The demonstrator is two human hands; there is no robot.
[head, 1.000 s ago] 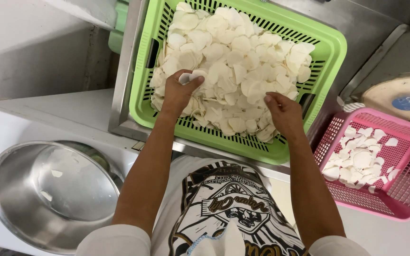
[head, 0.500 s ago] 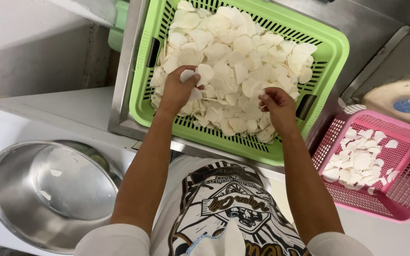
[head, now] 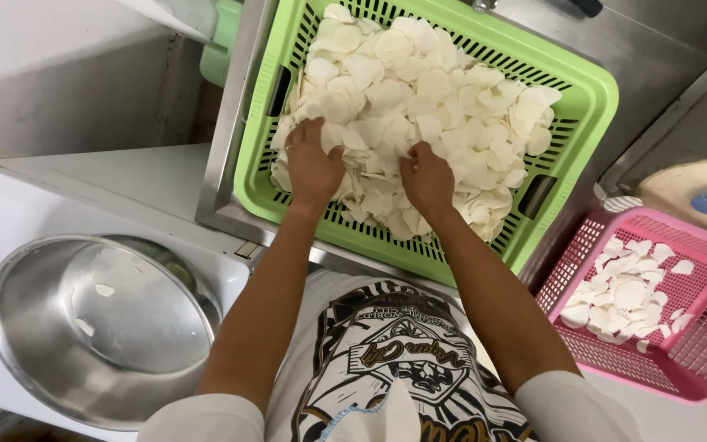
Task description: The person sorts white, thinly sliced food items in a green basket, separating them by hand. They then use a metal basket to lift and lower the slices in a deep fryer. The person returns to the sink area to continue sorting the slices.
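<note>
A green plastic basket (head: pixel 583 106) sits in a steel sink and is heaped with several thin white slices (head: pixel 419 90). Both my hands are inside it, palms down on the near part of the heap. My left hand (head: pixel 311 164) presses into the slices at the left, fingers curled among them. My right hand (head: pixel 425 178) digs in close beside it, fingers buried in slices. The two hands are a little apart near the basket's front wall.
A steel bowl (head: pixel 83 327) with a few white scraps stands at the lower left on a white surface. A pink basket (head: pixel 697 344) holding several white slices sits at the right. A round pale board lies beyond it. The steel sink rim (head: pixel 231 147) frames the green basket.
Both hands have drawn closer together over the near side of the heap, and the slice the left hand pinched is no longer apart from the pile. The view has shifted slightly.
</note>
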